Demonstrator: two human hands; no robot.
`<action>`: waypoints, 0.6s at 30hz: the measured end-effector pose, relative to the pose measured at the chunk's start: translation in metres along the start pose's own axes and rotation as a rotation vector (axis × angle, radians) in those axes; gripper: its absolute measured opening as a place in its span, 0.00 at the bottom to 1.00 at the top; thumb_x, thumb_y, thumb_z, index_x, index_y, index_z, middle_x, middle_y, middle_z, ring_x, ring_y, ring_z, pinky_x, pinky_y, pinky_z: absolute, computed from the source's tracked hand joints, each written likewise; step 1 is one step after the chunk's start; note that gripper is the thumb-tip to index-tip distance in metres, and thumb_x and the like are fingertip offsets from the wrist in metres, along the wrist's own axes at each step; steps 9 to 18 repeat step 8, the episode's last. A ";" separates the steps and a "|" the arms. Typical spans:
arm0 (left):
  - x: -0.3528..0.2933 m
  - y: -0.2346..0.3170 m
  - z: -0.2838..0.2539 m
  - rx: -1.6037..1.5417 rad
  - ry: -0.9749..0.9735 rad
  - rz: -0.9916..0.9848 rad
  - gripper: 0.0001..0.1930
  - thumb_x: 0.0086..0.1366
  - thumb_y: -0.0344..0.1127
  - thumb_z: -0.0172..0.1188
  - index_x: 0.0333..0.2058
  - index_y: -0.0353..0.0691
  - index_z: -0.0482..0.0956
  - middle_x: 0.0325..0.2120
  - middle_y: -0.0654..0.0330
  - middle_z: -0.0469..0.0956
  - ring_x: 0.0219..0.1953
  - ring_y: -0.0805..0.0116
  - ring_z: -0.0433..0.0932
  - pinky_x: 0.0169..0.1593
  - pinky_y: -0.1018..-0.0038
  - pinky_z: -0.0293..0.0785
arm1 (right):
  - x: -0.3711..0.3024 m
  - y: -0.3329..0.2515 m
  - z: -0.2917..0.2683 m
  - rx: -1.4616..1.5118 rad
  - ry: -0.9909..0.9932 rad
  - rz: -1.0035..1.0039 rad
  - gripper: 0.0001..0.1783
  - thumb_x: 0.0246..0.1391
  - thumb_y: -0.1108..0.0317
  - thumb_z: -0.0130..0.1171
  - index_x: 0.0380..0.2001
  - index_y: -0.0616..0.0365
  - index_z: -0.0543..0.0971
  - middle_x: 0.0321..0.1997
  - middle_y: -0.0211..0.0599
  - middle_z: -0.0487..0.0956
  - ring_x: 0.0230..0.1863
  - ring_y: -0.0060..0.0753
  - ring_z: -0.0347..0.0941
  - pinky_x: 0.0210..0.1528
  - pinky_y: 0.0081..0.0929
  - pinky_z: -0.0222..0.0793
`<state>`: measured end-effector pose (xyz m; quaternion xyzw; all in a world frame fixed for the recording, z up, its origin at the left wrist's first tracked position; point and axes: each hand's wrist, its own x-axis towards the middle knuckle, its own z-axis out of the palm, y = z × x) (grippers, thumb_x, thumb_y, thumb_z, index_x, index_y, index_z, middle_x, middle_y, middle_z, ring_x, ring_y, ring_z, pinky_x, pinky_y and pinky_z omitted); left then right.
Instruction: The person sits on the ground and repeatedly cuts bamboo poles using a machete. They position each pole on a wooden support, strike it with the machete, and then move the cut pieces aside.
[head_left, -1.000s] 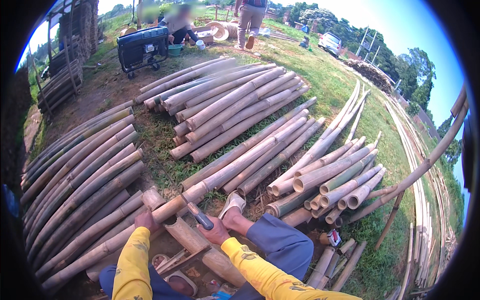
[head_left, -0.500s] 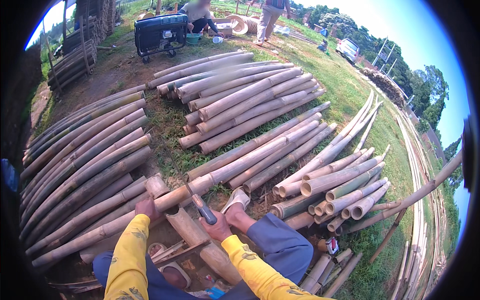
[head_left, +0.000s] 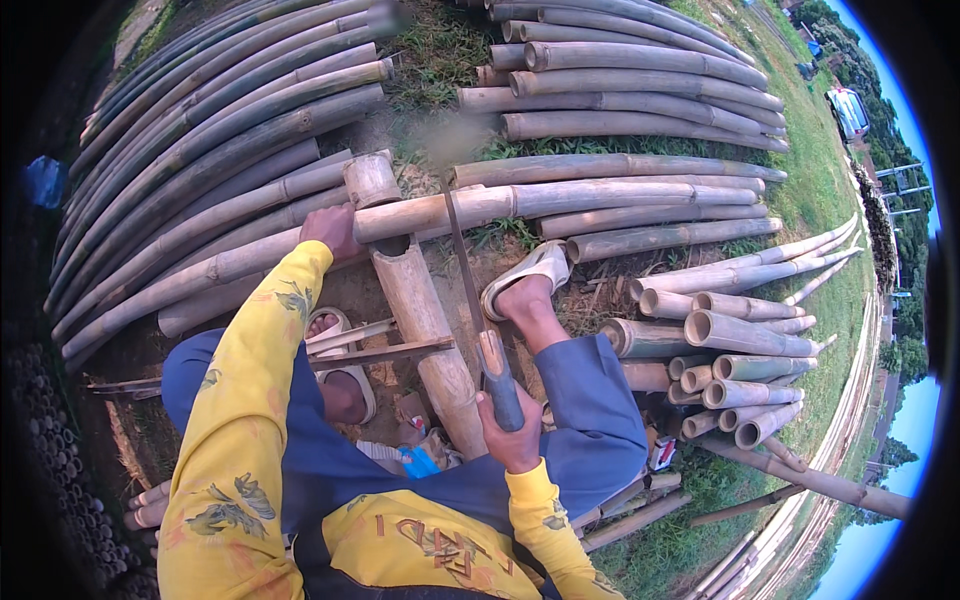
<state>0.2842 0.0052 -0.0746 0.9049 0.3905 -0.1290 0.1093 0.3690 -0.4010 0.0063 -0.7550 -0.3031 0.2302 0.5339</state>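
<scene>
My left hand (head_left: 333, 230) is wrapped round a long pale bamboo pole (head_left: 410, 216), which lies crosswise before me over a thick notched bamboo log (head_left: 415, 300). In my right hand (head_left: 510, 430) is the dark handle of a handsaw (head_left: 466, 260). The saw's narrow blade points away from me, and its far part crosses the pole to the right of my left hand. Whether the teeth have cut into the bamboo cannot be made out. My left fingers are partly hidden behind the pole.
Stacked bamboo poles (head_left: 240, 130) lie at the left, with more poles (head_left: 640, 85) at the far side. Short cut pieces (head_left: 750, 335) are piled at the right. My right foot in a pale shoe (head_left: 525, 275) is beside the log. A dark flat strip (head_left: 390, 350) lies across it.
The view has tilted down and turned. My right hand has drawn the saw back nearer my body, and its blade now lies across the pole. My left hand keeps hold of the pole.
</scene>
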 end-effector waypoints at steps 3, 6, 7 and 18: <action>0.005 0.001 0.008 -0.007 0.078 0.031 0.33 0.48 0.56 0.75 0.45 0.37 0.80 0.40 0.44 0.86 0.45 0.43 0.85 0.51 0.53 0.81 | 0.099 0.017 0.029 -0.050 -0.077 0.063 0.08 0.57 0.71 0.67 0.36 0.63 0.80 0.23 0.41 0.77 0.23 0.32 0.72 0.33 0.33 0.72; 0.019 0.010 -0.005 0.005 0.016 0.054 0.32 0.51 0.55 0.73 0.48 0.38 0.80 0.43 0.44 0.86 0.47 0.45 0.85 0.53 0.54 0.81 | 0.139 0.020 0.041 0.006 -0.043 -0.048 0.09 0.58 0.69 0.66 0.33 0.62 0.78 0.23 0.43 0.75 0.23 0.34 0.70 0.31 0.36 0.70; 0.015 0.011 -0.005 0.006 -0.046 0.036 0.32 0.52 0.55 0.73 0.50 0.38 0.81 0.45 0.43 0.85 0.48 0.46 0.85 0.55 0.54 0.80 | 0.131 0.027 0.043 0.015 -0.025 -0.027 0.06 0.57 0.70 0.65 0.34 0.59 0.79 0.27 0.42 0.79 0.28 0.32 0.76 0.38 0.30 0.72; 0.032 0.016 -0.026 0.001 0.008 0.042 0.32 0.52 0.55 0.73 0.50 0.38 0.81 0.45 0.43 0.85 0.48 0.46 0.85 0.55 0.54 0.80 | 0.153 0.018 0.037 0.009 -0.010 -0.079 0.06 0.57 0.70 0.65 0.34 0.59 0.79 0.27 0.42 0.79 0.28 0.32 0.76 0.38 0.30 0.72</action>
